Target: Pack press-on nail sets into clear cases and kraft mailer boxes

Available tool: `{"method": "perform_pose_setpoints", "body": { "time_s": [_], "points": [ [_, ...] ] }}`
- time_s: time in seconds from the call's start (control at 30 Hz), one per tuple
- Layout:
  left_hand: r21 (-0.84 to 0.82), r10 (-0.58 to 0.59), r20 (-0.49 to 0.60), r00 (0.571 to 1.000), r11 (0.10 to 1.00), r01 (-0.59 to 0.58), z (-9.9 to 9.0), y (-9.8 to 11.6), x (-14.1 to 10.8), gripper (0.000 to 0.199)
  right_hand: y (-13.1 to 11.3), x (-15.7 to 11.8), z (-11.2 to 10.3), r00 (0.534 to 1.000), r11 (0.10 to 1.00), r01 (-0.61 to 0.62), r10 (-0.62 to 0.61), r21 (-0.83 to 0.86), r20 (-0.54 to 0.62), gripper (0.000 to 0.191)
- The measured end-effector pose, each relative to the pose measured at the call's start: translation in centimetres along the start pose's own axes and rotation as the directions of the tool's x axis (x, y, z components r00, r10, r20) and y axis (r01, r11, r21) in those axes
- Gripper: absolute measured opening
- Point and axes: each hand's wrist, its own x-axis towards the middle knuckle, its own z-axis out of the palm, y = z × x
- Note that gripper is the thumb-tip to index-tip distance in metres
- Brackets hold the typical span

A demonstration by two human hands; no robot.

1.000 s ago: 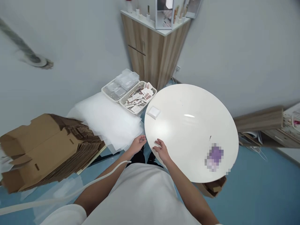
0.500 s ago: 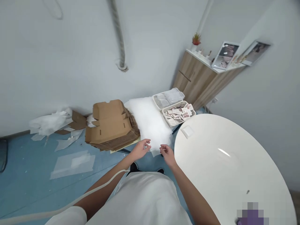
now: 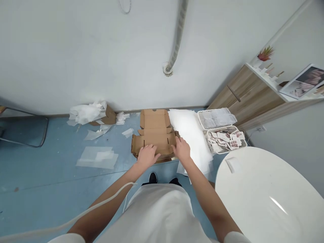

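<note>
A stack of flat brown cardboard boxes stands in front of me, the top one spread out with its lid panel toward the wall. My left hand rests on the near panel of the top box, thumb apart from the fingers. At the near right corner, my right hand closes round the side flap, its thumb reaching inward over the cardboard. Part of the right fingers is hidden behind the flap. White foam sheets lie in a pile just right of the boxes.
Two white baskets stand beyond the foam: one basket with printed cards, another with clear packets. A round white table is at right, a wooden cabinet behind. Scrap sheets and a stuffed carton lie on the left floor.
My view has swung left. Both hands have moved from above the near end of the foam sheets onto the top cardboard box, and the right one has taken hold of its flap.
</note>
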Motion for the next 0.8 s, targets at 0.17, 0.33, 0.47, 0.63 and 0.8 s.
{"method": "perform_pose_setpoints", "body": {
  "time_s": [0.17, 0.33, 0.47, 0.63, 0.8],
  "points": [
    [-0.025, -0.053, 0.009, 0.999, 0.998, 0.054, 0.6, -0.3, 0.3, 0.039, -0.6, 2.3, 0.0, 0.996, 0.98, -0.022, 0.039, -0.196, 0.084, 0.013],
    [-0.016, -0.049, -0.027, 0.998, 0.999, 0.049, 1.1, 1.1, 0.4, 0.042, 0.2, 3.5, -1.1, 0.99, 0.993, 0.054, -0.039, -0.107, 0.137, 0.013],
    [-0.021, -0.071, -0.088, 0.994, 0.997, 0.07, 1.3, 1.7, 0.5, 0.037, 1.3, 4.0, -1.6, 0.984, 0.992, 0.032, -0.052, 0.121, 0.168, 0.019],
    [0.055, -0.055, -0.072, 0.996, 0.997, 0.059, 1.3, 1.6, 1.0, 0.034, 2.7, 3.8, -2.2, 0.982, 0.901, 0.003, -0.086, 0.434, 0.17, 0.025],
    [0.058, -0.09, -0.098, 0.991, 0.994, 0.096, 1.4, 1.9, 1.2, 0.029, 2.0, 0.8, -2.7, 0.931, 0.868, 0.359, -0.359, 0.344, -0.066, 0.028]
  ]
}}
